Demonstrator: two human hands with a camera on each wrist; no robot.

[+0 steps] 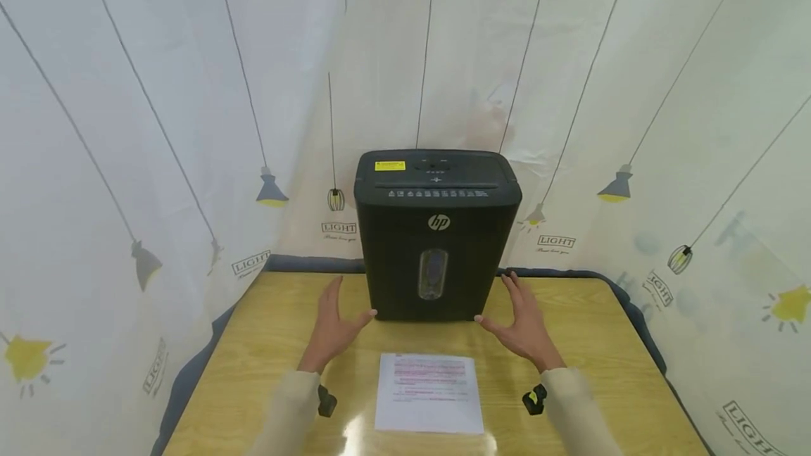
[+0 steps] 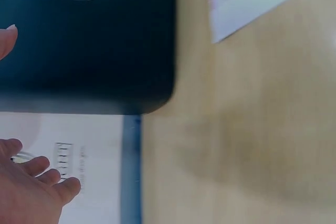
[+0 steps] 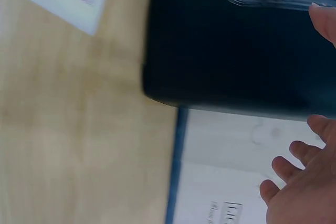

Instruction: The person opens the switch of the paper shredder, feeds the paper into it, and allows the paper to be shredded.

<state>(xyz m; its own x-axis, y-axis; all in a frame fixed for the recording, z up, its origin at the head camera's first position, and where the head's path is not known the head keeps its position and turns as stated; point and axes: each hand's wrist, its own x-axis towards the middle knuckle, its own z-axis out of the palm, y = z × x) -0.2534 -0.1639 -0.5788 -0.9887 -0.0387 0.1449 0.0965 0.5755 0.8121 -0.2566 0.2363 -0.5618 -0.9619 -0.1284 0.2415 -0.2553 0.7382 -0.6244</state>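
Observation:
A black HP paper shredder (image 1: 399, 252) stands upright at the back of the wooden table, with an oval window (image 1: 433, 274) in its front and a yellow label on top. My left hand (image 1: 336, 326) is beside its lower left corner, thumb spread away from straight fingers. Mirroring it, my right hand (image 1: 521, 322) is at the lower right corner, thumb tip close to the front edge. In both wrist views the fingers lie along the shredder's side and the thumb lies over its front. Neither hand holds anything. A printed sheet of paper (image 1: 429, 394) lies flat between my forearms.
The wooden table (image 1: 253, 364) has a dark blue border (image 1: 633, 308) along its back and sides. White curtains (image 1: 405, 41) printed with hanging lamps surround it, close behind the shredder. A black wrist device (image 1: 534, 400) is on each wrist.

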